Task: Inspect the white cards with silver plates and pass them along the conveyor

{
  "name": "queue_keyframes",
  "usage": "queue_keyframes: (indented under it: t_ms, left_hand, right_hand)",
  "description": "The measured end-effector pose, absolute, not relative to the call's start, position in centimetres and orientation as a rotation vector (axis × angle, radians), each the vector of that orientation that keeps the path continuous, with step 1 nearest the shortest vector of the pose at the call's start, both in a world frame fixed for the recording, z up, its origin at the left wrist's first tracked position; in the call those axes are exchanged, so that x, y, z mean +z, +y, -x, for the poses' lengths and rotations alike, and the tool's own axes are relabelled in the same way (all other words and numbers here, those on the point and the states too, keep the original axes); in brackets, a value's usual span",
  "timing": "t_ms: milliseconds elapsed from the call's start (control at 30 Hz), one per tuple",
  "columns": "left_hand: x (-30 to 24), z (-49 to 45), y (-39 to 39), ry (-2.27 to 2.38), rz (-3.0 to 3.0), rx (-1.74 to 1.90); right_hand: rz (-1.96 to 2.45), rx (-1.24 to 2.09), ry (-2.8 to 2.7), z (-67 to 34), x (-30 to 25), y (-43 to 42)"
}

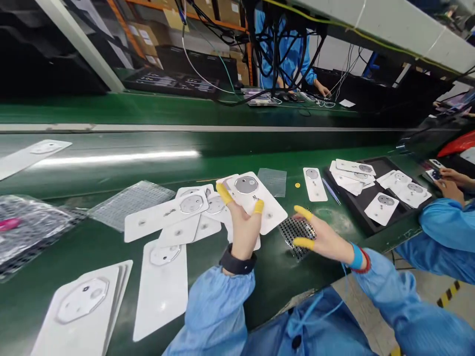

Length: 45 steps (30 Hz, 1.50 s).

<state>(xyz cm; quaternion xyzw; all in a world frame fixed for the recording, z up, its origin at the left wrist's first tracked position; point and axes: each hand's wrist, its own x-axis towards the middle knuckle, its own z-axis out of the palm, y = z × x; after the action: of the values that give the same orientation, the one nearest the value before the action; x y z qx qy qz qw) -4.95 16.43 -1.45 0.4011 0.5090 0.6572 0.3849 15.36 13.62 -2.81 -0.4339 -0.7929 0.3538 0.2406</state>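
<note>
White card (265,210) sits mid-frame, edge-pinched by the left hand (243,232). The right hand (322,240) hovers, fingers spread, above the perforated tray (293,228). So slight a pinch could let the card slip.

A long green workbench (74,252) flanks a glossy green conveyor (260,143) streaked with overhead light. Behind it stands orange shelving (193,15) holding what look like cardboard boxes (144,34) — black cables (282,44) hang down. The floor (423,289) is pale, with a hazard stripe (449,294).
</note>
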Motion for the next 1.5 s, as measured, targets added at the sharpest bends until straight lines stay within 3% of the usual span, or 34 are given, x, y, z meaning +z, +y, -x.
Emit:
queue_keyframes:
  t_ms: [133,433,667,1500]
  left_hand:
    - [-2.7,6.7,15.4,1.334,-1.022,1.402]
    - [-5.1,3.4,12.1,1.161,-0.973,0.970]
    - [-5.0,2.6,11.3,1.162,-0.882,0.992]
    - [-4.7,2.2,10.5,1.057,-0.511,1.038]
  right_hand:
    - [1.070,0.556,-2.151,-18.6,-6.8,11.5]
    - [0.956,0.378,-1.933,-17.7,-6.1,11.6]
    - [0.906,0.571,-1.960,-16.2,-5.0,11.3]
    - [0.875,0.073,-2.242,-13.1,-7.4,11.3]
